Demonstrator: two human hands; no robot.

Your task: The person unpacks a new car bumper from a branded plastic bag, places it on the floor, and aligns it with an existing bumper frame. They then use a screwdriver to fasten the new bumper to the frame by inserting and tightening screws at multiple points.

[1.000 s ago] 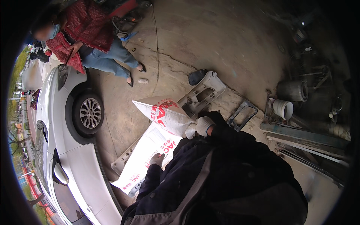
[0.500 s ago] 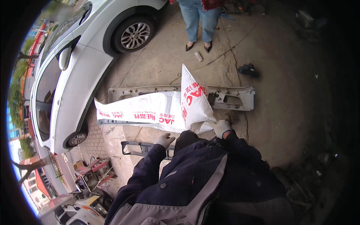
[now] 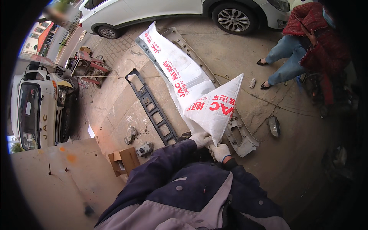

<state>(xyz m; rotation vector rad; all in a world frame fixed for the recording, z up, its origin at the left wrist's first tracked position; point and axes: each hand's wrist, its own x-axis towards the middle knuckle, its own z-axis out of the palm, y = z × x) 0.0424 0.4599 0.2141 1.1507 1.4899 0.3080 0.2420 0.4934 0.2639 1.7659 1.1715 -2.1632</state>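
A long white packaging bag (image 3: 188, 73) with red print lies over a grey, panel-like vehicle part (image 3: 147, 51), whose edge shows on the left. The bag's near end is folded over and rises into a pointed flap. At that near end, close to my body, my left hand (image 3: 200, 140) in a pale knit glove is closed on the bag's edge. Just right of it, my gloved right hand (image 3: 221, 152) is also closed on the bag, below the flap's lower corner. The fingertips of both hands are partly hidden.
A black slotted frame (image 3: 155, 109) lies left of the bag, a pale trim panel (image 3: 245, 142) right of it. A cardboard box (image 3: 124, 160) and metal parts (image 3: 144, 148) sit nearer. A person in jeans (image 3: 285, 57) stands far right. A white car (image 3: 161, 9) is parked behind.
My left hand has moved from beside the black frame to the bag's near end, next to my right hand. The view has turned left, showing the truck and box.
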